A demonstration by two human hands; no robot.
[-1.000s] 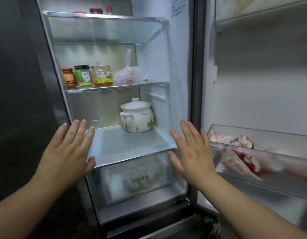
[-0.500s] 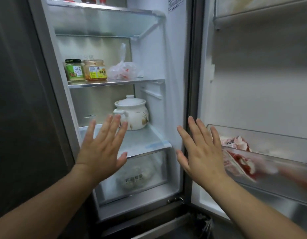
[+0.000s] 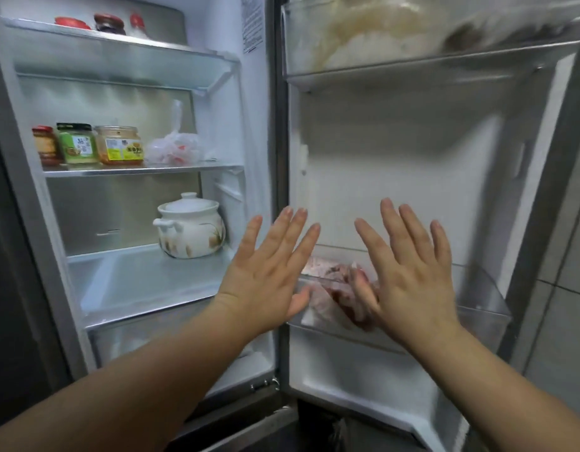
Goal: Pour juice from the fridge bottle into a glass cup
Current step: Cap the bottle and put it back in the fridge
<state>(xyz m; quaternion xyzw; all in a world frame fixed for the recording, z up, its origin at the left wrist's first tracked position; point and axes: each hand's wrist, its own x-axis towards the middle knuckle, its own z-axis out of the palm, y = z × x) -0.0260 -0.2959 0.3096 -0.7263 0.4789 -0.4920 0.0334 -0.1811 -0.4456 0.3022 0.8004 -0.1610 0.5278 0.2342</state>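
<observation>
Both hands are raised flat before the open fridge, palms away, fingers straight and spread, gripping nothing. The left hand (image 3: 269,272) sits near 6 o'clock in the view, in front of the hinge line, and the right hand (image 3: 412,282) is just at its 3 o'clock, over the lower door bin (image 3: 477,308). This looks like searching rather than reaching, since neither the juice bottle nor the glass cup is anywhere in view. At 10 o'clock a row of jars (image 3: 76,143) and a knotted plastic bag (image 3: 176,148) stand along the middle shelf (image 3: 135,171), pushed to its front edge for easy picking. A lidded ceramic pot (image 3: 191,226) sits well back on the lower shelf (image 3: 135,282), at 9 o'clock from the left hand, with bare glass in front of it. Wrapped meat (image 3: 334,288) lies in the lower door bin, partly behind the right hand. The upper door bin (image 3: 412,65) at 1 o'clock is too blurred to tell what it holds, so the bottle may be there or outside the view. Between the two bins the door panel gives free room for a reach. The raised bin lips and the shelf fronts are the edges a lifted bottle would have to clear.
</observation>
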